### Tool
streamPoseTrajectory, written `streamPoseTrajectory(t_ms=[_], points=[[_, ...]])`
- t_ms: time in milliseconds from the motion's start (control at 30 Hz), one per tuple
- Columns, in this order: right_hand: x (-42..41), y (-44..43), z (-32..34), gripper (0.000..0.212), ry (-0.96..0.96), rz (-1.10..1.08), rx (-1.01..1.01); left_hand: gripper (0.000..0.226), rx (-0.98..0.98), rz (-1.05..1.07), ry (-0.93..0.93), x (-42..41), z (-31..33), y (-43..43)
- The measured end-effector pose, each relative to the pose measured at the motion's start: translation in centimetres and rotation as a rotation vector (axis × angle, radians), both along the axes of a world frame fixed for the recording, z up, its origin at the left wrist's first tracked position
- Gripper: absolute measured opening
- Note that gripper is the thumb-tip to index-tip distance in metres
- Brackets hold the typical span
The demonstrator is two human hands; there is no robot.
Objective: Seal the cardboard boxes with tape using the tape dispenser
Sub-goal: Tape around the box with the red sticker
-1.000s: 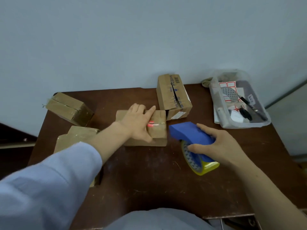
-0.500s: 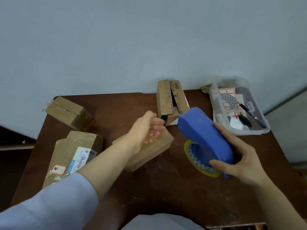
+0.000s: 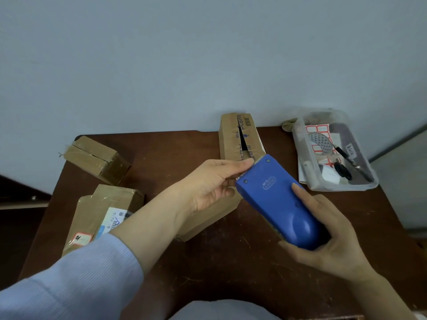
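R grip (image 3: 332, 239) clasps dispenser (image 3: 277, 197); L grip (image 3: 208, 183) at its toothed edge, over box (image 3: 208, 218), pinching or not, can't tell.

The right hand (image 3: 328, 239) has swung the dispenser (image 3: 277, 199) up, its blue back now uppermost. The left hand (image 3: 208, 183) has left the box (image 3: 208, 220) for its toothed end.

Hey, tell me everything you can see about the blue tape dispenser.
The tape dispenser is a smooth blue plastic-looking shell with an oval logo, two screws and a toothed far edge. It is held off the table, slanting away over a cardboard box. The right hand wraps its rounded near end; the left hand touches the toothed edge.
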State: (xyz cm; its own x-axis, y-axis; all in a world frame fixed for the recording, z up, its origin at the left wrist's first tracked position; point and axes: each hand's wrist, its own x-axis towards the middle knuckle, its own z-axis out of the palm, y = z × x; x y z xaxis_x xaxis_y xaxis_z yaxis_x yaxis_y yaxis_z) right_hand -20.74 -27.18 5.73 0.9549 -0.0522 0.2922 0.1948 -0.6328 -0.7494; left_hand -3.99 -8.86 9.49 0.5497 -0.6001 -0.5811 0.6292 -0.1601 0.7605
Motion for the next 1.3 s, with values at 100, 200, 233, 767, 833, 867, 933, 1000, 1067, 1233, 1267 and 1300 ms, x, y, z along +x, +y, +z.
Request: streamPoseTrajectory(t_ms=[100,200,233,767,833,867,933,1000,1067,1233,1267,1300], points=[[0.1,0.1,0.1,0.092,-0.014,-0.005,-0.005,0.024,-0.025,0.039,0.027,-0.1,0.0,-0.2],[0.1,0.2,0.2,0.092,-0.016,-0.005,0.004,0.014,-0.025,0.067,0.016,-0.2,0.1,-0.3],[0.1,0.2,0.2,0.092,-0.018,-0.005,0.001,0.01,-0.021,0.079,0.01,-0.2,0.2,-0.3],[1.0,0.9,0.8,0.092,-0.024,0.002,0.045,0.055,-0.079,0.06,0.216,0.6,0.3,0.1],[1.1,0.9,1.0,0.092,-0.019,0.003,0.039,0.065,-0.102,0.026,0.264,0.9,0.3,0.3],[1.1,0.9,1.0,0.092,-0.015,0.007,0.035,0.06,-0.093,0.003,0.256,1.0,0.3,0.4],[1.1,1.0,1.2,0.092,-0.007,0.015,0.03,0.037,-0.06,-0.011,0.231,0.9,0.2,0.3],[1.2,1.1,1.3,0.093,0.005,0.016,0.014,0.015,-0.024,0.04,0.216,0.9,-0.2,0.2],[1.3,1.2,1.6,0.092,0.029,0.008,-0.019,0.009,0.049,0.088,0.126,1.2,-0.3,0.1],[1.8,1.8,2.5,0.094,0.136,-0.075,-0.081,0.017,0.376,-0.101,-0.59,3.1,-0.3,-0.6],[2.0,2.0,2.7,0.094,0.153,-0.095,-0.091,0.017,0.39,-0.123,-0.644,3.6,-0.5,-0.8],[2.1,2.1,3.0,0.093,0.166,-0.109,-0.101,0.017,0.395,-0.137,-0.663,4.1,-0.6,-1.0]])
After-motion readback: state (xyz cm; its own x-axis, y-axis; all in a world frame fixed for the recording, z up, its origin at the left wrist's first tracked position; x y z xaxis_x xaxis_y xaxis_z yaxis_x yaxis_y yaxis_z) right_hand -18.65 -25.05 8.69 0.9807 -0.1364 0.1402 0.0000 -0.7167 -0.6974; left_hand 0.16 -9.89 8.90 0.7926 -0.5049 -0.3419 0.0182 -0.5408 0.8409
